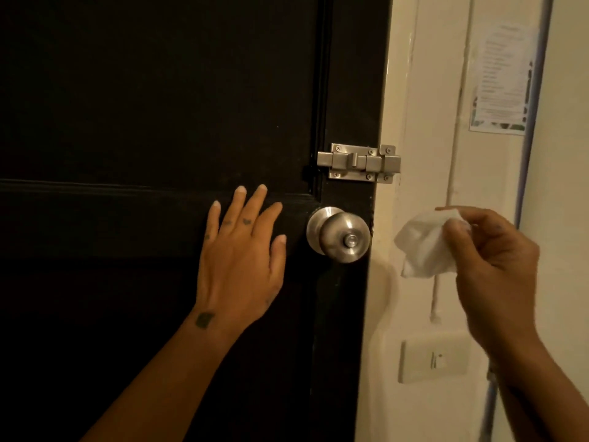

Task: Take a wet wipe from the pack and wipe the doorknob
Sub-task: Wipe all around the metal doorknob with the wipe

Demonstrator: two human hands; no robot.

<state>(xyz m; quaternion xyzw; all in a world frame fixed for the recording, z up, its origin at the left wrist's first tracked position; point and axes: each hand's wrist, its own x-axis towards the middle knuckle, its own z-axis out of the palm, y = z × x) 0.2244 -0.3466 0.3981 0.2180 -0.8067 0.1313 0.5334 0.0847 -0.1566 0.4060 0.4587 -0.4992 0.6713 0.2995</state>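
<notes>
Left hand [237, 250] lying flat on black panelled wooden door [127, 122], fingers spread, just left of round brushed-steel doorknob [339, 234] near door's right edge. Right hand [497, 269] pinching crumpled white wet wipe [420, 247] between thumb and fingertips, hanging right of doorknob, apart from it. Steel slide bolt [358, 162] sitting above doorknob.

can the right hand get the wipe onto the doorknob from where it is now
Probably yes. The right hand holds the wipe just right of the doorknob, with nothing between them; the left hand lies flat on the door on the other side.
</notes>
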